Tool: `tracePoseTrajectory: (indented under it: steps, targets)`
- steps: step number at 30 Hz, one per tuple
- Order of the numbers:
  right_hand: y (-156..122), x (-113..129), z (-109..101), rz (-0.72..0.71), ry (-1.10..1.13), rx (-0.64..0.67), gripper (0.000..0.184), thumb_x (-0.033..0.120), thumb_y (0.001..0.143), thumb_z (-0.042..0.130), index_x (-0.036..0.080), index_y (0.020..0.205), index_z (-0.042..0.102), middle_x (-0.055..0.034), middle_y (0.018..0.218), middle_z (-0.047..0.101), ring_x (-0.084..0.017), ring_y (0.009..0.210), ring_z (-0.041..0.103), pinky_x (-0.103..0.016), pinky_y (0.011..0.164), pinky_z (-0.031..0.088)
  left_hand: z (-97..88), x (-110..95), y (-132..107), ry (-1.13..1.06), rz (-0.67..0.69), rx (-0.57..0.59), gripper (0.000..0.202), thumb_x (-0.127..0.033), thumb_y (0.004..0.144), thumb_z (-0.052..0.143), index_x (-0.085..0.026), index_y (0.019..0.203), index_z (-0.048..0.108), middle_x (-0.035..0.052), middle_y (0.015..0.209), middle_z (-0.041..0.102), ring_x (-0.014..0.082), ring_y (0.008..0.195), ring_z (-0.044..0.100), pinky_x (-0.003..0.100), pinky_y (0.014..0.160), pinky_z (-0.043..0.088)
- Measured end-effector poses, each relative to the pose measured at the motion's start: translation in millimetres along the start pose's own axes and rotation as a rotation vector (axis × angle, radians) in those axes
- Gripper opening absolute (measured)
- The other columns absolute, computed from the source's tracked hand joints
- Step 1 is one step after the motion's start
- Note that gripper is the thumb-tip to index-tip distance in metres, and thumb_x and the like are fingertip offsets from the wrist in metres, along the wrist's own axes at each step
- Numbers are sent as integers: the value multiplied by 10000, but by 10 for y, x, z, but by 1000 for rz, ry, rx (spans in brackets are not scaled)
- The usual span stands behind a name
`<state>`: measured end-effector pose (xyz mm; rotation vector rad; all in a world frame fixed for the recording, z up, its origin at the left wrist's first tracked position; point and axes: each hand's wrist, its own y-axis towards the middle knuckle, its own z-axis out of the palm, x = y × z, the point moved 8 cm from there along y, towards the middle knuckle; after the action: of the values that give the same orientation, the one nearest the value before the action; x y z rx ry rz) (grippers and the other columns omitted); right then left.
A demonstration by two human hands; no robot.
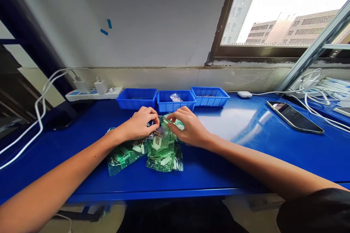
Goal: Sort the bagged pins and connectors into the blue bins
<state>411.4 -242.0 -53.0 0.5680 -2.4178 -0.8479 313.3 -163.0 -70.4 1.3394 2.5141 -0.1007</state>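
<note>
Several clear green plastic bags (153, 153) of small white and gold parts lie in a pile on the blue table (240, 142). My left hand (142, 123) is curled at the pile's top left, fingers pinched on a small dark part next to a bag. My right hand (188, 128) rests on the pile's top right, fingertips pinching the upper edge of one green bag (175, 123). Both hands meet just in front of the middle blue bin (176, 102).
Three blue bins stand in a row at the back: left (136, 99), middle, right (210, 96); a small clear bag (175, 97) lies in the middle one. A power strip (93, 94) with chargers and white cables sits back left. A phone (294, 116) and a white earbud case (244, 94) lie right.
</note>
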Motion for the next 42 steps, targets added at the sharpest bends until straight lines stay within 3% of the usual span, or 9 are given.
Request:
tracePoseTrajectory:
  steps: [3, 8, 11, 16, 19, 23, 36, 40, 42]
  targets:
    - [-1, 2, 21, 8, 11, 18, 69, 184, 817, 570, 177, 872, 611, -34, 761, 636, -182, 778, 505, -326, 758, 424, 13, -48, -10, 0, 16, 26, 178, -336, 789, 529, -231, 879, 641, 55, 1116, 548, 270, 1141, 413, 476, 966, 337]
    - [3, 14, 34, -5, 25, 14, 63, 170, 803, 570, 185, 855, 602, -32, 757, 632, -179, 765, 506, -328, 757, 423, 27, -117, -3, 9, 40, 36, 144, -303, 797, 500, -206, 762, 601, 58, 1132, 539, 279, 1146, 402, 496, 951, 328]
    - [1, -11, 8, 30, 49, -25, 86, 194, 813, 561, 181, 894, 587, -35, 786, 627, -177, 789, 519, -330, 768, 424, -92, -148, -1, -9, 48, -72, 144, -290, 816, 460, -189, 767, 549, 66, 1054, 567, 263, 1081, 443, 456, 919, 357]
    - [-10, -155, -61, 242, 175, -115, 270, 270, 792, 588, 149, 1029, 540, -32, 801, 608, -157, 764, 541, -292, 671, 422, -292, -119, -63, -276, -1, -262, 172, -346, 877, 419, -192, 820, 470, 11, 767, 579, 162, 731, 545, 292, 685, 436]
    - [9, -183, -37, 303, 275, -79, 124, 228, 779, 566, 165, 885, 575, -4, 727, 608, -115, 652, 520, -253, 592, 398, -293, -161, -92, -390, 21, -289, 183, -360, 876, 441, -190, 813, 462, -1, 722, 567, 147, 688, 556, 267, 636, 441]
    - [24, -218, -35, 354, 377, -71, 73, 197, 765, 549, 169, 702, 575, 18, 638, 600, -80, 549, 470, -219, 518, 362, -251, -217, -95, -453, 18, -277, 207, -352, 835, 500, -180, 946, 530, 9, 757, 602, 150, 705, 583, 276, 659, 470]
    - [12, -219, -42, 392, 492, -95, 69, 219, 752, 558, 166, 771, 598, 18, 644, 570, -92, 585, 496, -233, 541, 388, -173, -286, -98, -283, 29, -171, 213, -323, 820, 481, -157, 723, 573, 6, 689, 613, 121, 606, 526, 234, 541, 395]
    - [64, -166, -71, 331, 470, -37, 65, 202, 747, 552, 167, 704, 586, 28, 616, 568, -78, 558, 481, -223, 516, 371, -187, -300, -96, -272, 37, -184, 232, -356, 841, 462, -166, 773, 577, 10, 730, 628, 134, 645, 550, 240, 567, 409]
    - [107, -223, -199, 327, 478, -102, 76, 224, 739, 570, 167, 694, 590, 21, 610, 570, -82, 551, 487, -230, 512, 386, -232, -246, -95, -239, 16, -199, 260, -381, 855, 448, -171, 871, 599, 19, 783, 648, 150, 682, 573, 255, 598, 422]
